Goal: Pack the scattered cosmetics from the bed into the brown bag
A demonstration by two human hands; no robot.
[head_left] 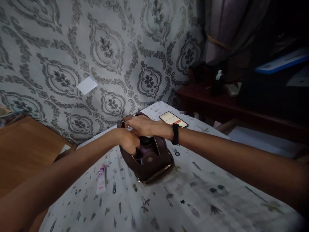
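Observation:
A dark brown zip bag [154, 166] lies on the patterned bedsheet, its top unzipped so the purple-toned lining shows. My left hand [127, 140] reaches into the opening on the left side, its fingertips hidden inside the bag. At the far end of the bag, my right hand [141, 125] bends over the rim near the handle, with a black band around the wrist. Something pale shows between the hands, too small to name. What either hand grips is hidden. A dark rounded item is partly visible inside the bag.
A pink and white tube [101, 179] lies left of the bag. Behind my right wrist rests a lit phone [174, 119]. A wooden surface [31, 149] stands at left, a dark red table [205, 98] with a bottle [218, 82] at right. Patterned wall behind.

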